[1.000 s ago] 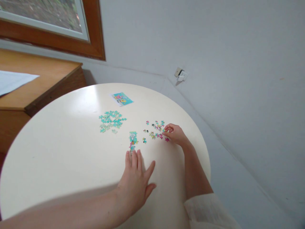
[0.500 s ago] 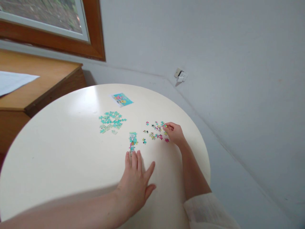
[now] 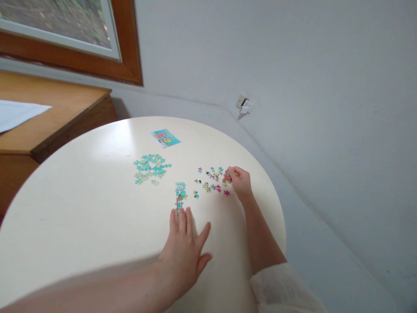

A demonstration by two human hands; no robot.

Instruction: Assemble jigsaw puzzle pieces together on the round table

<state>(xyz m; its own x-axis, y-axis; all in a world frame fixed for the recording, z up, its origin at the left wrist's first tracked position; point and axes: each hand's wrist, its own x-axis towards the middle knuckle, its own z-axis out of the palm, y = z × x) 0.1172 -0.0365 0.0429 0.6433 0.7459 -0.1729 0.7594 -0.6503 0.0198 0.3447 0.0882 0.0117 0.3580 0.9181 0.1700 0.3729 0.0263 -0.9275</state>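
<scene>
- The right hand (image 3: 239, 180) rests near the right edge of the round bench (image 3: 81, 217). Its grip is closed: thumb and forefinger pinch what looks like a small teal piece (image 3: 227, 174), held just above the bench top.
- That piece sits at the right-hand end of the loose coloured pieces (image 3: 211, 182), a scatter of pink, yellow and teal bits lying flat and mostly apart from each other.
- The left hand (image 3: 184, 250) lies palm down toward the near edge with its grip open and holding nothing. The fingers are together and the thumb is spread out to the right.
- The left fingertips (image 3: 179, 215) reach the near end of the assembled strip (image 3: 180, 193); touching or just short of it, I cannot tell.
- The strip is a narrow run of joined pieces whose long axis runs from the near edge toward the far edge, roughly in line with the left fingers.
- From the right grip the strip lies to the left and slightly nearer, with the coloured scatter between them. The left hand is the closer hand to the strip, the right hand the closer to the scatter.
- A teal pile (image 3: 150, 167) of loose pieces lies left of the strip and further back, well apart from both hands.
- A picture card (image 3: 164, 138) lies near the far edge.
- Off the bench, a wooden desk (image 3: 58, 113) with a sheet of paper (image 3: 16, 115) stands to the left under a window frame (image 3: 127, 52).
</scene>
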